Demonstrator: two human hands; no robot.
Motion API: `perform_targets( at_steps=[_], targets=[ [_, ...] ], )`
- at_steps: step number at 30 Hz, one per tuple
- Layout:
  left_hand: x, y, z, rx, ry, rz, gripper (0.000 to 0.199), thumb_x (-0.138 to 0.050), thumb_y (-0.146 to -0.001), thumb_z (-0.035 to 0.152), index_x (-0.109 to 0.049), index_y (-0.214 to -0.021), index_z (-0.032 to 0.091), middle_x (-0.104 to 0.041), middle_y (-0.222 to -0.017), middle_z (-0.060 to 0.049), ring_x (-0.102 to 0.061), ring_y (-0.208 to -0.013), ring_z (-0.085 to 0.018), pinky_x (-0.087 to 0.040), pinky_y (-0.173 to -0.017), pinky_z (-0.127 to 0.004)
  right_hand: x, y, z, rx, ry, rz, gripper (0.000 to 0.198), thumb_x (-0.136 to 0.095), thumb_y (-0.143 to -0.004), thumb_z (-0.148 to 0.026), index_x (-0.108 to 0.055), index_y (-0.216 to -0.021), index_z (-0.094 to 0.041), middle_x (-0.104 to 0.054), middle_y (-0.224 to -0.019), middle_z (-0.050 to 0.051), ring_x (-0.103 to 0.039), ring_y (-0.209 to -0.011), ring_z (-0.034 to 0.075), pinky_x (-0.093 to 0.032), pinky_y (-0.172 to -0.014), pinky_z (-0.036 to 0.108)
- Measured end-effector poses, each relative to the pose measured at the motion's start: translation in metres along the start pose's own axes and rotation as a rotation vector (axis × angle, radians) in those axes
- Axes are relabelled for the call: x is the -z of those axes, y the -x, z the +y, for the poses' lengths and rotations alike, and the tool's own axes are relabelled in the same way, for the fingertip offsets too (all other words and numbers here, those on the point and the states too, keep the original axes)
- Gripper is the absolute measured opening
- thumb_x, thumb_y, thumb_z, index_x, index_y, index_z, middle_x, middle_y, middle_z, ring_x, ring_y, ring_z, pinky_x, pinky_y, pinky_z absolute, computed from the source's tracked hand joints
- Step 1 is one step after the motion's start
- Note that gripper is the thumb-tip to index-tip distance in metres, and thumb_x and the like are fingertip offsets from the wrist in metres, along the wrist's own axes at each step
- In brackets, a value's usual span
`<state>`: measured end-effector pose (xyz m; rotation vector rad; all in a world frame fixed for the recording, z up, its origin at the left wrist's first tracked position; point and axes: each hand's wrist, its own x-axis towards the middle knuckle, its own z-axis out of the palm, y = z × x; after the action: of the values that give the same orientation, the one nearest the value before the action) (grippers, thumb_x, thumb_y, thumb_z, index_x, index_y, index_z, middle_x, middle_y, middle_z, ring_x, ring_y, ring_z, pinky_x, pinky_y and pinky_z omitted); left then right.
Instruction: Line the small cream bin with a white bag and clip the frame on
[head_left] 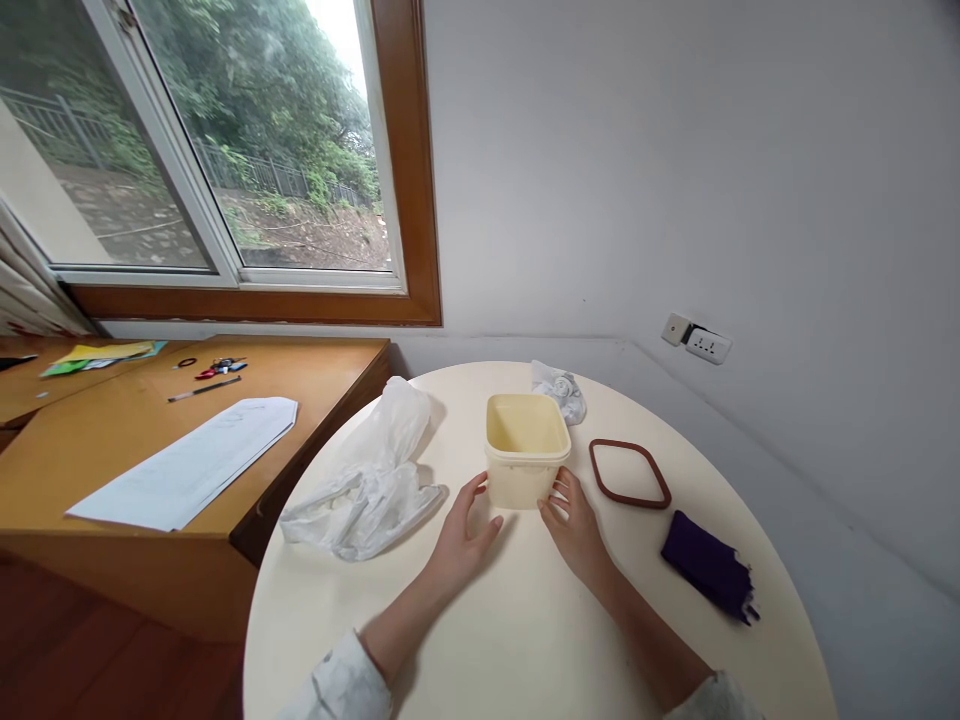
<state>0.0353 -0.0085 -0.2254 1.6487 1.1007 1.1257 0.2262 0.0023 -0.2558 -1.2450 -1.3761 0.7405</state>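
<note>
A cream plastic container (523,484), square with rounded corners and open at the top, stands upright on the round table between my hands. Its visible inside is bare. My left hand (466,532) is at its lower left side, thumb and fingers spread apart, fingertips at the wall. At the lower right corner, my right hand (573,520) grips the container, with the thumb in front and the fingers along the side. A brown square ring (600,480), like a lid's rim or seal, lies flat to the right. Folded dark purple cloth (705,565) lies nearer me.
The round cream table (517,640) stands against the white wall. A crumpled white plastic bag (375,500) lies on its left, and a small grey-white bundle (566,393) behind the container. A wooden desk (315,440) with paper sheets (195,460) adjoins on the left.
</note>
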Motion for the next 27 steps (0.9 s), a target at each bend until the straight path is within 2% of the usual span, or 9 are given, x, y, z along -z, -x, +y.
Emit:
perform_targets(
  at_steps=[27],
  targets=[
    [0.0016,-0.0017,-0.0011,-0.043,0.0,0.063,0.04,-0.055,-0.08,0.032,-0.042,-0.117,0.022,-0.047,-0.121,-0.009,-0.042,-0.115,-0.023,-0.031,-0.101,-0.041,-0.0014,0.0024,-0.0027,0.008,0.012,-0.013,0.051,-0.053,-0.076,-0.026,-0.036,-0.124,-0.025,-0.051,-0.12,0.008,-0.052,-0.108,0.022,-0.047,-0.089,0.044]
  ],
)
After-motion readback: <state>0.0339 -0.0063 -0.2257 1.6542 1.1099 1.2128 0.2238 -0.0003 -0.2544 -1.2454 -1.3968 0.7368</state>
